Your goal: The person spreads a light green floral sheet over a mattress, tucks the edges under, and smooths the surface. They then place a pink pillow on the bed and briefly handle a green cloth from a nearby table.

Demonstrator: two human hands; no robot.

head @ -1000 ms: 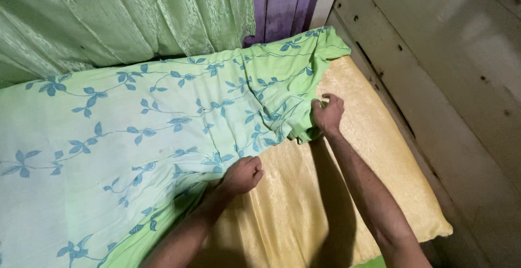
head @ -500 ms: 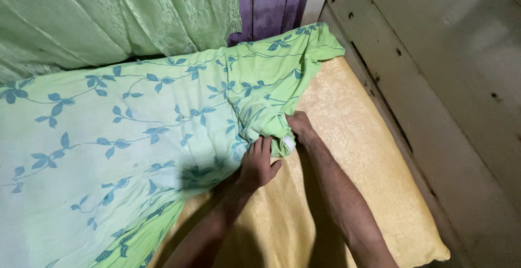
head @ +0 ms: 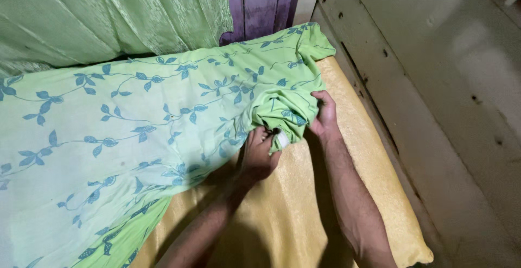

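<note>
A light green bedsheet [head: 135, 127] with blue leaf prints covers most of a yellow mattress [head: 331, 192]. Its corner is bunched into a fold near the middle right. My right hand [head: 324, 117] grips that bunched fold from the right side. My left hand [head: 259, 155] is tucked under the same fold from below, fingers closed in the cloth. A small white tag shows on the sheet's edge between the two hands.
A green curtain [head: 108, 18] hangs behind the bed at the top left. A purple wooden panel [head: 260, 4] stands at the top middle. A pale worn wall [head: 445, 94] runs close along the mattress's right edge.
Both hands came together on the sheet's corner. The left hand moved up from the sheet's lower edge into the fold, and the bunched cloth has shifted slightly right and up.
</note>
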